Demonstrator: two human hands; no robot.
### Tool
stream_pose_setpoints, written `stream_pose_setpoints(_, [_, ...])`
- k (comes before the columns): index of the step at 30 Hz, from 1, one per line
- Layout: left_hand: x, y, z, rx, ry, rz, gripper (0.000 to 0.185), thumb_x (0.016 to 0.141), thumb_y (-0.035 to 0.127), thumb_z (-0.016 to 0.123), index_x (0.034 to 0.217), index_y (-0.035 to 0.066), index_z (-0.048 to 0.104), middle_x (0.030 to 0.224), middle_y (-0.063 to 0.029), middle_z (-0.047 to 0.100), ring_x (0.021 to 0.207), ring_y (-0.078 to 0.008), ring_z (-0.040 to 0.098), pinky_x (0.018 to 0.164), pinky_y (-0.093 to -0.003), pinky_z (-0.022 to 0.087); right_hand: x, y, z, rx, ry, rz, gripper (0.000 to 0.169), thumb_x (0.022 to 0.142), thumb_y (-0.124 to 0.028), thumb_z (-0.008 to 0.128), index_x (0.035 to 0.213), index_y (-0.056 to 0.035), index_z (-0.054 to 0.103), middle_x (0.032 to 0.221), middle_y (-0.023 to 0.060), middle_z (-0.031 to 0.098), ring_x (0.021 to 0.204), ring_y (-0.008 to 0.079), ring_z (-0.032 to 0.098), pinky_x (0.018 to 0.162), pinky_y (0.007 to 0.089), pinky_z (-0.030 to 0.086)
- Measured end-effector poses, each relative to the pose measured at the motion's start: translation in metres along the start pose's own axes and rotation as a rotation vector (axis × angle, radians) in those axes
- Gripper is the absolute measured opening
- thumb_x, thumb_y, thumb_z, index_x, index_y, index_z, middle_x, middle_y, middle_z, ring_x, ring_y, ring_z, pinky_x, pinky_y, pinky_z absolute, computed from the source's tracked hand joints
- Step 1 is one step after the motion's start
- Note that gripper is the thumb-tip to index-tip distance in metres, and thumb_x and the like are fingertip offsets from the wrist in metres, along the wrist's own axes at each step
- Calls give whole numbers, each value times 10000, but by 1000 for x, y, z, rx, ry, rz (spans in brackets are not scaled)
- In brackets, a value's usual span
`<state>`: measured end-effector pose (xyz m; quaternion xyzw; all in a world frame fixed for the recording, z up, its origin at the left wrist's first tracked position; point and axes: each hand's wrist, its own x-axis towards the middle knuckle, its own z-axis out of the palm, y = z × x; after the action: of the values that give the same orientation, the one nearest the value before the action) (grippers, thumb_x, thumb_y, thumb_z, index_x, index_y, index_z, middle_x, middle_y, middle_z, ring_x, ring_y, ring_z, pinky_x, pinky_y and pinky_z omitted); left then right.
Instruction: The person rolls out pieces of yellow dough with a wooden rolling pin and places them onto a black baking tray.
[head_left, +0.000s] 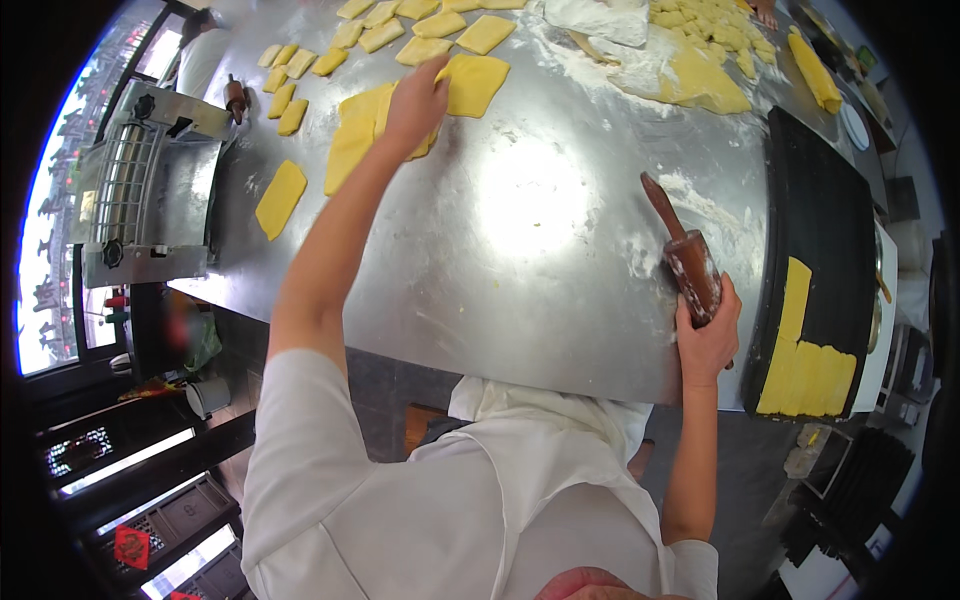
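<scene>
My left hand (418, 101) reaches over the steel table, fingers at the left edge of a flat yellow dough piece (478, 84); the fingertips are partly hidden, so a grip on it cannot be confirmed. Under and left of that hand lie overlapping dough sheets (351, 142). One separate dough piece (281, 199) lies further left. My right hand (709, 337) is closed around the near end of a floury wooden rolling pin (695, 277), at the table's right part. Beyond the left hand lie several smaller dough pieces (381, 34).
A dough-sheeting machine (124, 184) stands at the left, near a second rolling pin (235, 99). At the right a black tray (821, 202) holds yellow strips (808, 379). Floured dough (697, 71), small lumps (694, 26) and a dough roll (815, 71) lie at the far right. A person (202, 52) is at upper left.
</scene>
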<state>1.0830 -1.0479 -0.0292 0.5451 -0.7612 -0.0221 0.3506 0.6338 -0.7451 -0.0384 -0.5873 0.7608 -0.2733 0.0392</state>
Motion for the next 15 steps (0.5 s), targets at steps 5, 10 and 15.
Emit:
stream_pose_setpoints(5, [77, -73, 42, 280, -435, -223, 414, 924, 237, 698, 1285, 35, 694, 1234, -226, 727, 1143, -396, 689, 964, -482, 554, -2, 3, 12, -27, 30, 13, 756, 830, -256, 862, 1484, -94, 519, 1362, 155, 633, 1191, 373, 665, 978, 442, 543])
stream_pose_setpoints(10, [118, -73, 55, 314, -754, -453, 475, 868, 348, 798, 1207, 22, 727, 1209, -190, 752, 1114, -349, 717, 929, -440, 569, -5, -4, 15, -39, 44, 149, 768, 811, -266, 892, 1469, -88, 538, 1350, 151, 653, 1178, 350, 681, 982, 436, 545])
stream_pose_setpoints(15, [106, -71, 41, -5, -655, -423, 388, 886, 364, 803, 1007, 14, 687, 978, -139, 755, 919, -324, 721, 808, -427, 555, 0, -5, 20, -69, 106, 139, 755, 787, -296, 916, 1423, -57, 585, 1281, 158, 695, 1113, 337, 712, 953, 433, 565])
